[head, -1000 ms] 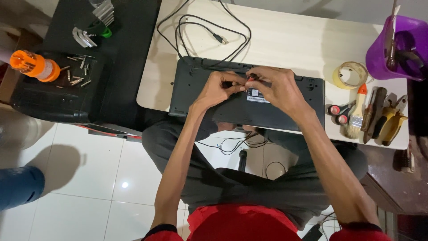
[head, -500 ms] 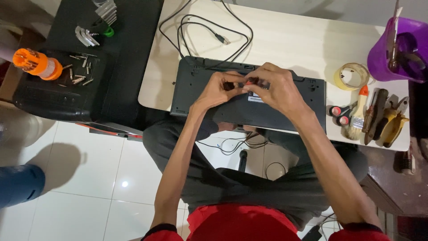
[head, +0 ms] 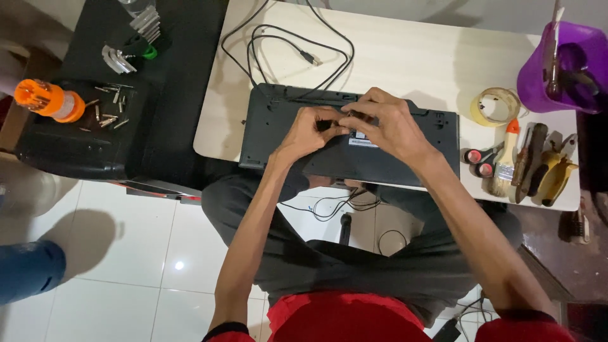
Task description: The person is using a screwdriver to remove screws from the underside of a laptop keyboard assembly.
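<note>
A black keyboard (head: 411, 149) lies face down on the white table (head: 418, 57), its near edge overhanging my lap. Both hands meet over its middle. My left hand (head: 307, 130) pinches a small dark part between its fingertips. My right hand (head: 386, 123) closes its fingers on the same small part from the right. What the part is stays hidden by the fingers. The keyboard's black cable (head: 285, 47) loops across the table behind it.
On the right lie a tape roll (head: 494, 104), scissors (head: 478, 161), a brush (head: 506, 158), hand tools (head: 544, 164) and a purple cup (head: 560, 69). A black case (head: 95, 126) on the left carries an orange screwdriver handle (head: 47, 100) and loose bits (head: 107, 111). Another person's blue-clad leg (head: 28, 269) stands lower left.
Both hands stay together over the keyboard's middle; the fingers have shifted only slightly. The view has drifted a little.
</note>
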